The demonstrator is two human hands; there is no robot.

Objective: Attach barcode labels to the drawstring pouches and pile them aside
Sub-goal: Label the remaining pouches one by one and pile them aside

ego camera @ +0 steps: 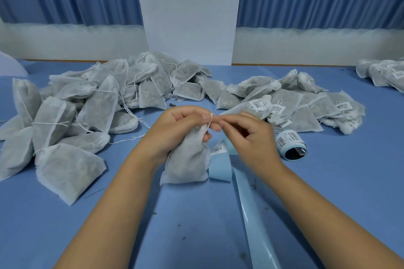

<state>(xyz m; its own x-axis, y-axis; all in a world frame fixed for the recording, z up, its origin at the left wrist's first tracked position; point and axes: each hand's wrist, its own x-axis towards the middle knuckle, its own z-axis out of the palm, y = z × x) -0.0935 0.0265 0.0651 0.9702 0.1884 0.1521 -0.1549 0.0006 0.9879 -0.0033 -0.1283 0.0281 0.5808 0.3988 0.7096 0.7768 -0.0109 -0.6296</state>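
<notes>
- Your left grip [179,129] is curled round the neck of the pouch [188,164]. The pouch hangs straight ahead of you, its bottom edge resting on the surface [175,247] between the two heaps.
- Your right grip [251,135] pinches the drawstring [209,122] end against your left thumb. Whether a label sits inside that pinch is too small to tell.
- The string is thin, so a loose pinch lets it slip. A label could then fold crooked or stick to your fingertips, creasing the barcode.
- Pull too hard and the light fabric neck may tear or shed filling. The dark crumbs [178,225] on the surface suggest these pouches leak easily.
- A loose barcode label [218,148] lies on the backing strip [251,214], just beside the pouch. Swing the pouch sideways and it may catch that label and pick it up in the wrong place.
- The strip runs toward you between your forearms, close to the right one. Snag it and you may tug the label roll [291,146] into the labelled pile [306,105].
- The unlabelled pile [87,102] nearly meets the labelled one at the far middle. A short toss there could mix done with undone.
</notes>
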